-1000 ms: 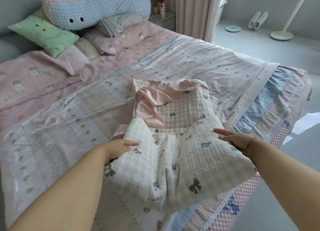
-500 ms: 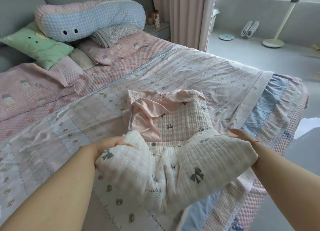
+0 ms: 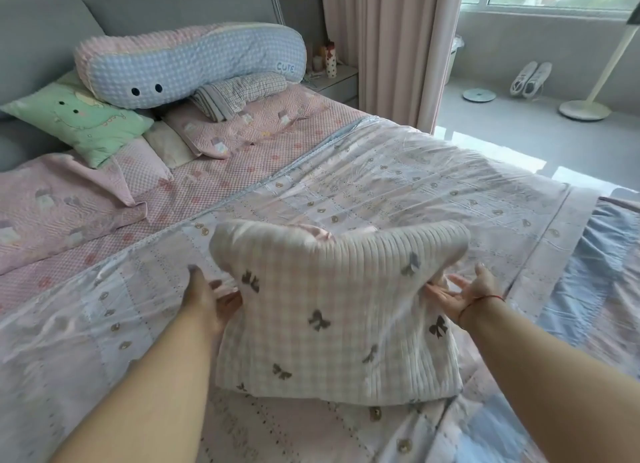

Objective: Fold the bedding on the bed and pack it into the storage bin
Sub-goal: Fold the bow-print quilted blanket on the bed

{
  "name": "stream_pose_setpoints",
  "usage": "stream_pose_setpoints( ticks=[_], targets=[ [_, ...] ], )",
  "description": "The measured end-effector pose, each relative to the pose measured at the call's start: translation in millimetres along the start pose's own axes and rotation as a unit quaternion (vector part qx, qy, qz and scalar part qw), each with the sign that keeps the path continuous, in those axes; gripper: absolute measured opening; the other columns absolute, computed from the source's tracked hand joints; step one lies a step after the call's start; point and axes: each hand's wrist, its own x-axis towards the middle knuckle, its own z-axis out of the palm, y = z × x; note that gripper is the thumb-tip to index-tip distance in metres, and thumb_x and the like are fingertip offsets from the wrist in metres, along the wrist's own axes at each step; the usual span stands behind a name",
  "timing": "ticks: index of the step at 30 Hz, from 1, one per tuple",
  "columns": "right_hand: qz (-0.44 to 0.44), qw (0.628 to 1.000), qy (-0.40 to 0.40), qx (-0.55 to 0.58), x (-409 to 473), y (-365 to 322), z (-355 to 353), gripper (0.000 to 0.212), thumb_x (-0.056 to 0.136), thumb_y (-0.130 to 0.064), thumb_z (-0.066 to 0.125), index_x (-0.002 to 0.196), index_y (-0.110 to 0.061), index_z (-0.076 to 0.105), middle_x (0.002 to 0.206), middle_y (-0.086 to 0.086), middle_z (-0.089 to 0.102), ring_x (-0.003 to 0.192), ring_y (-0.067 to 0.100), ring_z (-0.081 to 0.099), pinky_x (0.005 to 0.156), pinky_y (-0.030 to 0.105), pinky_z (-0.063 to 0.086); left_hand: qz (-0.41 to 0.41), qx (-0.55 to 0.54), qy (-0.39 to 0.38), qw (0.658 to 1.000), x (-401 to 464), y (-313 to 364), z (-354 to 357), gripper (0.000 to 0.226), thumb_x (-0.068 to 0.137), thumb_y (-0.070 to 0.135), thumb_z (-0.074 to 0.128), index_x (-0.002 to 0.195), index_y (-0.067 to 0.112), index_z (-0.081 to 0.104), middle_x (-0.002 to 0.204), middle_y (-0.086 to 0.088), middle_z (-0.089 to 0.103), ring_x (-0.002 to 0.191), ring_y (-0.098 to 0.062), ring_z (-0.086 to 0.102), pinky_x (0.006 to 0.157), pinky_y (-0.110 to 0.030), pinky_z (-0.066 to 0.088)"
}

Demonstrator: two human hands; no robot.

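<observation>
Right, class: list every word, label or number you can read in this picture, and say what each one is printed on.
"CUTE": stitched on the right end of the long blue pillow by the headboard.
No other text is readable: the folded bow-print quilt and the green cushion show only pictures, and the bedside items are too small to tell.

Folded quilt (image 3: 332,324) sits up front on the bed (image 3: 398,192), between the left hand (image 3: 211,303) at its left edge and the right hand (image 3: 464,292) at its right edge. Behind it the bedspread (image 3: 415,185) runs back toward the pillows at the headboard, where the long bolster (image 3: 187,67) lies on top of the cushion (image 3: 79,123) and a folded blanket (image 3: 239,95) (just right of the cushion). Off to the right, on the floor beyond the curtain (image 3: 388,46), a pair of shoes (image 3: 530,79) stands left of the lamp base (image 3: 585,110).
</observation>
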Motion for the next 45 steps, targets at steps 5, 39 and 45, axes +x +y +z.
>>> stream_pose_setpoints(
  ticks=[5, 39, 45],
  targets=[
    [-0.145, 0.962, -0.007, -0.229, 34, 33, 25, 0.045, 0.102, -0.035, 0.029, 0.14, -0.013, 0.039, 0.138, 0.016, 0.046, 0.131, 0.027, 0.042, 0.105, 0.041, 0.032, 0.278, 0.43, 0.053, 0.857, 13, -65, 41, 0.055, 0.102, 0.046, 0.026, 0.15, 0.021, 0.026, 0.154, -0.008, 0.032, 0.137, -0.026, 0.038, 0.108, -0.041, 0.036],
    [-0.331, 0.401, -0.089, -0.85, 199, 91, 35, 0.082, 0.077, -0.067, -0.009, 0.147, -0.041, 0.023, 0.156, -0.02, 0.015, 0.145, 0.001, 0.001, 0.116, 0.043, -0.011, 0.333, 0.813, -0.007, 0.478, 195, -133, 85, 0.058, 0.09, 0.064, -0.01, 0.141, 0.045, -0.031, 0.155, -0.001, -0.03, 0.144, -0.027, -0.025, 0.118, -0.05, -0.011],
    [-0.373, 0.458, 0.055, -0.805, 217, 59, 33, 0.052, 0.099, -0.044, 0.03, 0.147, -0.047, 0.011, 0.159, -0.013, -0.005, 0.146, 0.009, -0.012, 0.117, 0.04, -0.012, 0.224, 0.749, 0.097, 0.616, 236, -84, 84, 0.076, 0.09, 0.071, 0.005, 0.152, 0.031, -0.015, 0.161, -0.018, 0.001, 0.148, -0.036, 0.004, 0.119, -0.055, 0.001]
  ],
)
